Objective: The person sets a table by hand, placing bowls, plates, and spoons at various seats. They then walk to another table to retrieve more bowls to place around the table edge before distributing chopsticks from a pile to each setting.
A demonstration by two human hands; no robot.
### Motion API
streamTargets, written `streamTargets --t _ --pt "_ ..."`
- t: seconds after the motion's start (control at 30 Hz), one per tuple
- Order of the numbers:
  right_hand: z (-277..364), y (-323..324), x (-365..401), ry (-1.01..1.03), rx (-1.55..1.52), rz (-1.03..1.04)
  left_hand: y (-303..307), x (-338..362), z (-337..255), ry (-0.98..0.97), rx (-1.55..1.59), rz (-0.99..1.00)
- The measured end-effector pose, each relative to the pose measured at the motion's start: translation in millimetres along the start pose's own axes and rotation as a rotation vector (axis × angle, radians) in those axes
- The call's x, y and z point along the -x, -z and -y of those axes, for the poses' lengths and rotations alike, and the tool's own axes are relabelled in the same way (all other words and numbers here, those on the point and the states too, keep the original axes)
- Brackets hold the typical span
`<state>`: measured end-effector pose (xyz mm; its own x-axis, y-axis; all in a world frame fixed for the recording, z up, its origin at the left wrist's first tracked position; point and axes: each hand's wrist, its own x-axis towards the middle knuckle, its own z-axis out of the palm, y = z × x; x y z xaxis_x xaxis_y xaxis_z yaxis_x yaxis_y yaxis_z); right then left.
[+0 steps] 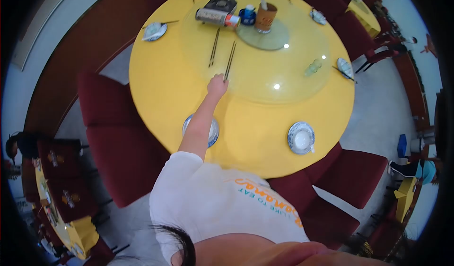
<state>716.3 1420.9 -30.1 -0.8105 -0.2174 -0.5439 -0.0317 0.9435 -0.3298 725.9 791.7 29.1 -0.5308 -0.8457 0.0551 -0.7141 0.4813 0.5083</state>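
My left hand (217,85) reaches out over the round table, its fingers closed at the near end of a pair of chopsticks (231,58). These point away from me over the edge of the glass turntable (257,93). Just left of them, another pair of chopsticks (214,47) lies on the glass. My left forearm crosses above a blue-and-white plate (214,133) and hides much of it. My right hand is out of the picture.
On the yellow table (255,138) stand a portable stove (221,4), a gas canister (231,20), a blue pot (247,15), a brown holder (266,19) and green glassware (313,67). A place setting (301,137) lies at right. Red chairs (118,143) surround the table.
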Motion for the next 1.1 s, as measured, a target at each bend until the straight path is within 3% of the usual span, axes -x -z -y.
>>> streamTargets --t 0.13,0.23,0.33,0.43,0.67,1.1 --pt "8 -3 16 -0.077 -0.071 0.017 -14 -41 -18 0.158 -0.116 0.148" --pt "16 -5 25 -0.140 -0.111 0.032 -15 -52 -19 0.152 -0.197 0.215" --pt "22 -8 35 -0.195 -0.140 0.043 -17 -63 -8 0.117 -0.226 -0.030" --pt "29 -10 41 -0.238 -0.163 0.050 -11 -77 10 0.220 -0.292 -0.143" --pt "45 -19 58 -0.312 -0.211 0.064 -11 -118 36 0.282 -0.250 -0.004" --pt "48 -31 65 -0.295 -0.251 0.064 -13 -31 9 0.020 -0.192 -0.032"
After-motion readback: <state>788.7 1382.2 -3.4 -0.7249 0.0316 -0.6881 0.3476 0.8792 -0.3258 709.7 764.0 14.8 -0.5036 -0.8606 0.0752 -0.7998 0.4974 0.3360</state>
